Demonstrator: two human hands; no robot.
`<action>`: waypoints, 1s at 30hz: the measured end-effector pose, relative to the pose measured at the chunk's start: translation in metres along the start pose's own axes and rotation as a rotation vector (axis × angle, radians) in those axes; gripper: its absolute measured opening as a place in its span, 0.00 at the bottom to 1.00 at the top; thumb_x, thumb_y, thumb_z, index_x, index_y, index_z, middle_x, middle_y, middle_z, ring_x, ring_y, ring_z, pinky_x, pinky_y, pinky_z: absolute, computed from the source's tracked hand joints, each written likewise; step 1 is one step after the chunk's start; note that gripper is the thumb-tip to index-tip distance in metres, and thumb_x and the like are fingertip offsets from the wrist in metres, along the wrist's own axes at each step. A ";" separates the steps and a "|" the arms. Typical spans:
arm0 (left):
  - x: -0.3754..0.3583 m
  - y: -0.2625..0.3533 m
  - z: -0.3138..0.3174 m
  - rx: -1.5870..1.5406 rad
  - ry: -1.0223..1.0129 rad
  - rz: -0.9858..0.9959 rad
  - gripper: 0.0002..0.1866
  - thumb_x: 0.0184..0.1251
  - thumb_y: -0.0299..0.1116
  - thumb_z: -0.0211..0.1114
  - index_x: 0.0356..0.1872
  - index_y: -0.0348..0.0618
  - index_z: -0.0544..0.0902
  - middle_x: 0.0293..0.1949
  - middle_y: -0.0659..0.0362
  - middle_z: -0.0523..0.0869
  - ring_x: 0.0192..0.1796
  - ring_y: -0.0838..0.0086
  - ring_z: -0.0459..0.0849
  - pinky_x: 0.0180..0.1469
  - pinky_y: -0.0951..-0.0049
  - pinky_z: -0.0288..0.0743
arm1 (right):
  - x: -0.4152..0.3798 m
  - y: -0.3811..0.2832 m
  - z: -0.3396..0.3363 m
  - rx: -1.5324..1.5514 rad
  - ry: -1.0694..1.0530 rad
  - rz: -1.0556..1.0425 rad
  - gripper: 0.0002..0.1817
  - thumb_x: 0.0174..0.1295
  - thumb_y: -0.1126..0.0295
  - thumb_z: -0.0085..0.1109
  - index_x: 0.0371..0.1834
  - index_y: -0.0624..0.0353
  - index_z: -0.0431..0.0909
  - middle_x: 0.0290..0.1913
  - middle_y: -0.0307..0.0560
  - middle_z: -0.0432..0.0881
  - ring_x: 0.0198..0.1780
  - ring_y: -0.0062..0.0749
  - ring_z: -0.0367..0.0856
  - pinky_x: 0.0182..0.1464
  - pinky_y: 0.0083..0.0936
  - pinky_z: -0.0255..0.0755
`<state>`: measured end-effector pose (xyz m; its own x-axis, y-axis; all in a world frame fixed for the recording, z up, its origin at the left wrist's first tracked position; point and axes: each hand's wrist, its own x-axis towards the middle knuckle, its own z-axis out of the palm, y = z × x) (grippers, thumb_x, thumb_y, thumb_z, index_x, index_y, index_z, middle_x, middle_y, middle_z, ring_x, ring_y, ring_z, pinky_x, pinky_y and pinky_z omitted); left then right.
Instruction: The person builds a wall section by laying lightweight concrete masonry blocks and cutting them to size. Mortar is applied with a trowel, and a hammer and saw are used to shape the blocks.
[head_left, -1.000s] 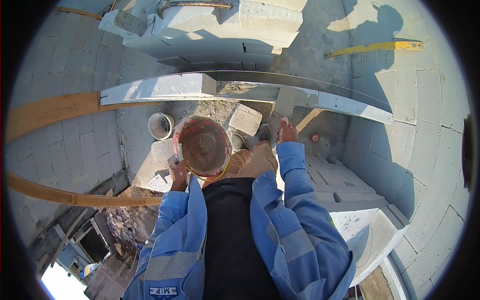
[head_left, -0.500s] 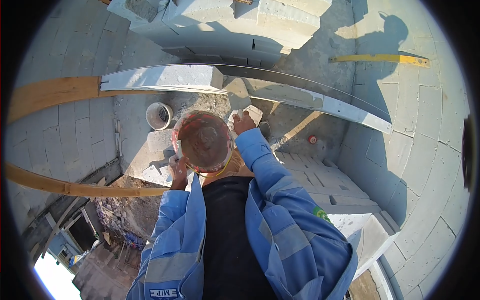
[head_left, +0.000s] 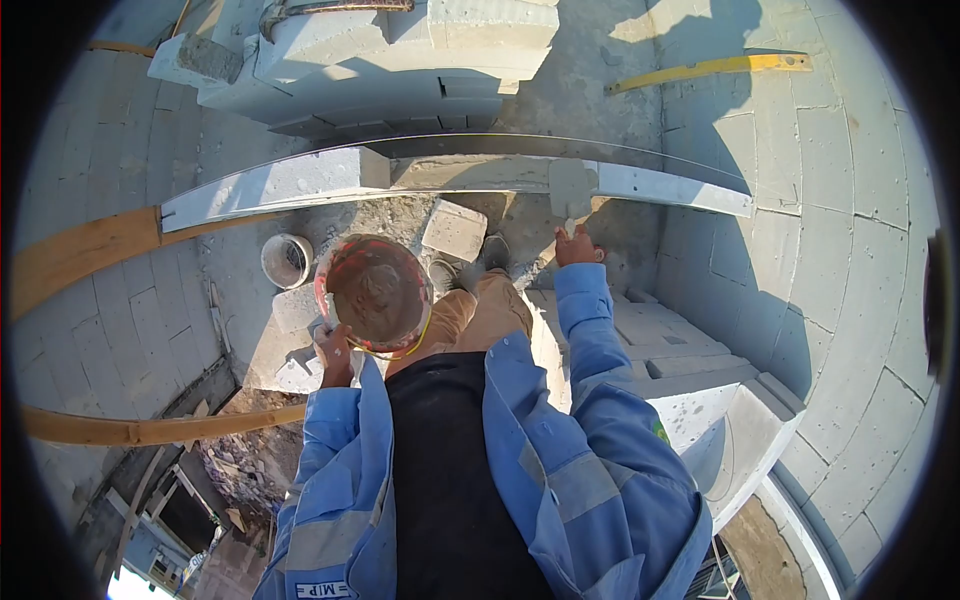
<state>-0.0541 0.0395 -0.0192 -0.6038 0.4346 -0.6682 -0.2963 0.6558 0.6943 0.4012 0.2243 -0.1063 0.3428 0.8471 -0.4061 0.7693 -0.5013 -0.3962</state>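
Note:
My left hand (head_left: 335,352) is closed on the rim of a red bucket (head_left: 322,285) with a yellow handle, held in front of my waist. Grey wet mortar (head_left: 380,298) fills much of it. Out to the right, my right hand (head_left: 577,247) grips a trowel (head_left: 572,187) by its handle. The flat blade lies over the top of the low block wall (head_left: 670,184), near the right end of a grey mortar layer (head_left: 465,173). A white block (head_left: 290,180) sits on the wall at the left of that layer.
A string (head_left: 640,152) runs along the wall. Behind it rises a block stack (head_left: 380,85); a yellow spirit level (head_left: 710,70) leans at the right. A white bucket (head_left: 287,260), a loose block (head_left: 455,230) and stacked blocks (head_left: 660,335) surround my feet. Wooden planks (head_left: 90,255) jut in from the left.
My right hand has swung right and forward, away from the bucket, bringing the trowel onto the wall top. The bucket stays in my left hand, and the view has shifted slightly right.

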 end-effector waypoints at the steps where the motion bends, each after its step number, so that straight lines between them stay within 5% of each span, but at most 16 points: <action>1: -0.005 0.004 0.004 0.005 0.003 -0.001 0.13 0.56 0.24 0.65 0.41 0.35 0.74 0.29 0.58 0.79 0.26 0.72 0.79 0.29 0.74 0.73 | 0.013 0.022 0.000 0.002 -0.005 0.003 0.29 0.66 0.50 0.60 0.56 0.68 0.74 0.43 0.73 0.84 0.47 0.69 0.84 0.49 0.52 0.78; 4: -0.010 0.013 0.013 -0.003 -0.013 -0.020 0.13 0.58 0.23 0.64 0.44 0.36 0.74 0.31 0.58 0.79 0.26 0.72 0.80 0.29 0.74 0.73 | 0.048 0.085 0.003 0.125 0.023 0.114 0.29 0.64 0.49 0.64 0.52 0.67 0.77 0.40 0.71 0.85 0.44 0.67 0.85 0.44 0.50 0.78; 6: -0.006 0.010 0.016 0.047 -0.022 0.021 0.14 0.58 0.23 0.63 0.46 0.36 0.75 0.30 0.58 0.79 0.26 0.73 0.80 0.28 0.74 0.73 | 0.055 0.103 -0.008 0.355 0.104 0.093 0.22 0.66 0.52 0.65 0.45 0.63 0.80 0.17 0.43 0.76 0.14 0.27 0.72 0.17 0.30 0.65; 9: -0.007 0.012 0.020 0.118 -0.027 0.018 0.15 0.58 0.23 0.63 0.47 0.36 0.75 0.30 0.58 0.79 0.26 0.73 0.80 0.28 0.74 0.73 | 0.040 0.106 -0.045 0.637 -0.042 0.189 0.18 0.67 0.55 0.63 0.42 0.60 0.80 0.17 0.40 0.75 0.13 0.24 0.71 0.16 0.28 0.63; 13: -0.016 0.014 0.037 0.115 -0.024 0.033 0.15 0.57 0.23 0.63 0.47 0.36 0.75 0.30 0.58 0.80 0.26 0.73 0.80 0.28 0.74 0.73 | 0.030 0.077 -0.045 0.675 0.027 0.242 0.16 0.68 0.56 0.63 0.41 0.59 0.78 0.16 0.38 0.73 0.12 0.24 0.69 0.15 0.27 0.61; 15: -0.020 0.010 0.044 0.102 -0.047 0.052 0.16 0.57 0.23 0.63 0.47 0.36 0.75 0.31 0.57 0.80 0.26 0.73 0.80 0.28 0.73 0.73 | 0.017 0.050 -0.037 1.066 -0.034 0.425 0.17 0.68 0.55 0.62 0.39 0.60 0.77 0.17 0.41 0.72 0.13 0.26 0.69 0.15 0.29 0.61; 17: -0.024 0.012 0.055 0.097 -0.039 0.041 0.15 0.57 0.23 0.63 0.47 0.36 0.75 0.30 0.57 0.80 0.26 0.73 0.80 0.27 0.74 0.73 | -0.001 0.016 -0.030 0.983 -0.164 0.380 0.17 0.67 0.55 0.63 0.38 0.60 0.77 0.18 0.41 0.72 0.13 0.24 0.68 0.15 0.29 0.60; 19: -0.030 0.010 0.066 0.090 -0.038 0.028 0.15 0.57 0.23 0.63 0.47 0.37 0.75 0.29 0.57 0.80 0.26 0.74 0.79 0.27 0.74 0.72 | -0.008 0.010 0.000 0.730 -0.333 0.136 0.21 0.66 0.52 0.63 0.40 0.63 0.77 0.22 0.51 0.79 0.20 0.41 0.79 0.23 0.38 0.69; 20: -0.030 0.012 0.069 0.138 -0.057 0.025 0.15 0.57 0.25 0.62 0.46 0.37 0.74 0.30 0.57 0.80 0.26 0.73 0.80 0.29 0.73 0.74 | -0.008 0.014 0.011 0.735 -0.328 0.135 0.21 0.66 0.52 0.63 0.40 0.63 0.77 0.22 0.51 0.79 0.20 0.41 0.79 0.23 0.38 0.69; 23: -0.033 0.018 0.077 0.155 -0.086 0.037 0.14 0.57 0.27 0.62 0.44 0.37 0.74 0.29 0.57 0.80 0.27 0.72 0.79 0.30 0.72 0.74 | 0.002 0.035 0.036 0.511 -0.242 -0.089 0.24 0.67 0.49 0.61 0.46 0.62 0.77 0.20 0.42 0.74 0.19 0.28 0.76 0.22 0.31 0.68; 25: -0.044 0.018 0.076 0.131 -0.084 0.028 0.14 0.57 0.27 0.61 0.44 0.37 0.74 0.29 0.57 0.80 0.26 0.72 0.79 0.29 0.73 0.74 | 0.016 0.079 0.025 0.117 0.220 -0.373 0.27 0.66 0.48 0.61 0.48 0.65 0.77 0.20 0.44 0.76 0.19 0.29 0.76 0.20 0.31 0.67; 27: -0.049 0.018 0.081 0.120 -0.028 0.024 0.12 0.57 0.27 0.61 0.42 0.38 0.75 0.27 0.58 0.80 0.26 0.73 0.79 0.28 0.74 0.72 | 0.045 0.125 0.012 0.318 0.031 0.037 0.23 0.66 0.48 0.61 0.45 0.61 0.78 0.22 0.46 0.77 0.19 0.29 0.76 0.18 0.33 0.67; 30: -0.051 0.010 0.088 0.075 -0.044 0.028 0.11 0.57 0.25 0.62 0.41 0.37 0.76 0.28 0.58 0.81 0.26 0.75 0.79 0.28 0.75 0.71 | 0.049 0.102 -0.066 0.678 0.002 0.271 0.20 0.67 0.50 0.61 0.42 0.58 0.77 0.22 0.45 0.75 0.16 0.28 0.73 0.16 0.31 0.66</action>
<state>0.0386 0.0780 -0.0017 -0.5772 0.4792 -0.6612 -0.2225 0.6868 0.6919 0.5322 0.2262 -0.1126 0.4752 0.6777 -0.5612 0.1542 -0.6921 -0.7052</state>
